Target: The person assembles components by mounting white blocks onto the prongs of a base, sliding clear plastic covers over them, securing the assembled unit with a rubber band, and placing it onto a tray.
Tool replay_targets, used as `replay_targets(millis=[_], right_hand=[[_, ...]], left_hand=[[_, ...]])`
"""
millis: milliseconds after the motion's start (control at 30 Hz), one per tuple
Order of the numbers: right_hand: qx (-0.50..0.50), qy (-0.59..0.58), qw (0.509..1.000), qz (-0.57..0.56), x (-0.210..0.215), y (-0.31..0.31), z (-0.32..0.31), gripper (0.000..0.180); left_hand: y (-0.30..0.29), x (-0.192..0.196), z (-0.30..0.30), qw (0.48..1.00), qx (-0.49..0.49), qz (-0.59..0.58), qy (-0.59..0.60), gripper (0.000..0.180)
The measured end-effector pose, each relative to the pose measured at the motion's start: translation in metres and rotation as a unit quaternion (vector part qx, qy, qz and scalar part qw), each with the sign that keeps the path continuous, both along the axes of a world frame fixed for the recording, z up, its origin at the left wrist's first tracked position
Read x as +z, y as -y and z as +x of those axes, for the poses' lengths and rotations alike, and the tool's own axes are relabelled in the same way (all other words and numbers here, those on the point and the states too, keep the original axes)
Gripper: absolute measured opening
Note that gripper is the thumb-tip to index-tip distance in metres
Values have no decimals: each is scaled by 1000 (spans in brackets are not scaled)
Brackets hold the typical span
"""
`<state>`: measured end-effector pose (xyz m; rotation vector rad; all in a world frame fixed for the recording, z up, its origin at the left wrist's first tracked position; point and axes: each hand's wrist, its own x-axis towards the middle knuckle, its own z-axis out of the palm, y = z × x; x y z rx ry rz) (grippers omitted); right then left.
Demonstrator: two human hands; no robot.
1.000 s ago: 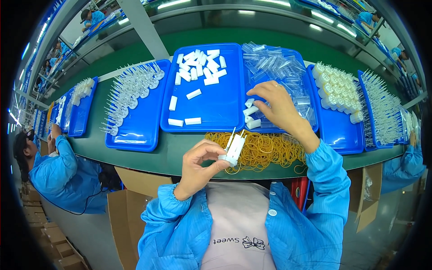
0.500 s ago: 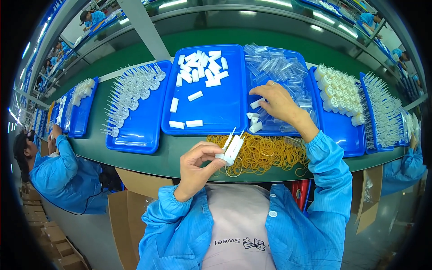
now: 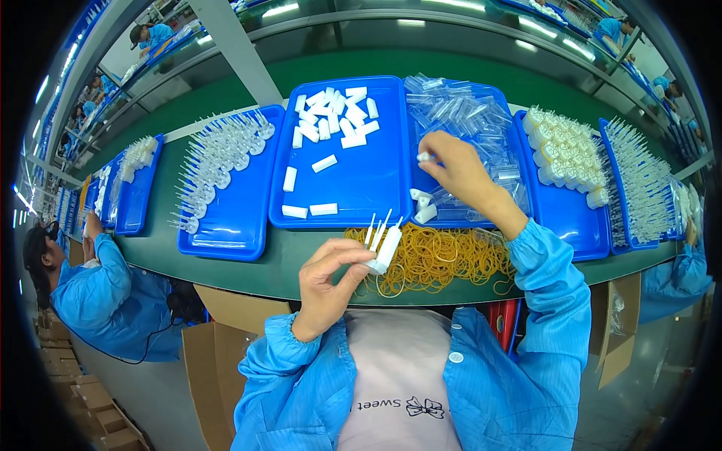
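My left hand [image 3: 325, 284] pinches the base of a white plastic pronged part [image 3: 382, 255] over the table's near edge. Thin pins stick up from it, and a thick white sleeve stands at its right side. Over the right-hand blue tray [image 3: 418, 223], my right hand [image 3: 460, 171] grips a small white plastic piece [image 3: 426, 156] between thumb and fingers; most of that piece is hidden. Just below this hand lie a few white pieces [image 3: 426, 209] in the tray's near left corner. Clear plastic tubes [image 3: 459, 105] are heaped behind and beside the hand.
Yellow rubber bands [image 3: 429, 259] lie piled before the trays. A middle blue tray [image 3: 338, 192] carries white blocks [image 3: 335, 113]. Pronged parts [image 3: 222, 154] fill a left tray; white round parts [image 3: 564, 154] stand at right. Cardboard boxes [image 3: 218, 376] flank me; a co-worker [image 3: 98, 278] sits left.
My right hand has moved slightly up and left with the small white piece. The part in my left hand has tilted, and its thin pins now show more plainly.
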<state>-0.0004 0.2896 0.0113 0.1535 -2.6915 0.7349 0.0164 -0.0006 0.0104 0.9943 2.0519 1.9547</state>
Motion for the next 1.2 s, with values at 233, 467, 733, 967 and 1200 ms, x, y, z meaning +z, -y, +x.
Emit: replay_targets(millis=[233, 467, 733, 967, 1200], right_hand=[[53, 158, 772, -613, 40, 41, 23, 37], [55, 182, 745, -639, 40, 56, 31, 35], [44, 195, 742, -640, 37, 57, 32, 29], [61, 204, 783, -584, 46, 68, 38, 25], [97, 216, 811, -536, 42, 45, 46, 24]], left_hand=[[-5, 18, 2, 990, 24, -7, -141, 21], [-10, 24, 5, 986, 27, -7, -161, 23], [-6, 24, 5, 988, 22, -10, -151, 22], [-6, 24, 2, 984, 10, -36, -172, 21], [1, 20, -1, 979, -37, -43, -196, 26]])
